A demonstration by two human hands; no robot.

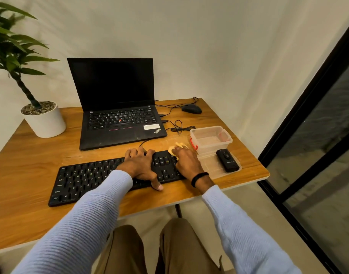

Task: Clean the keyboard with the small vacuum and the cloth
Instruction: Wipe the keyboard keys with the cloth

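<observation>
The right hand [186, 165] bunches the yellow cloth [174, 148] under curled fingers and presses it on the far right corner of the keyboard [86, 178]. The keyboard's long axis runs away to the left, so nearly all its keys lie leftward of that hand. Just to its left, the left hand [141, 165] braces the board with fingers spread and hooked over the far edge and thumb against the near edge. The small vacuum [228, 160] lies on a clear lid [211, 167] just to the right, nearer the right hand.
</observation>
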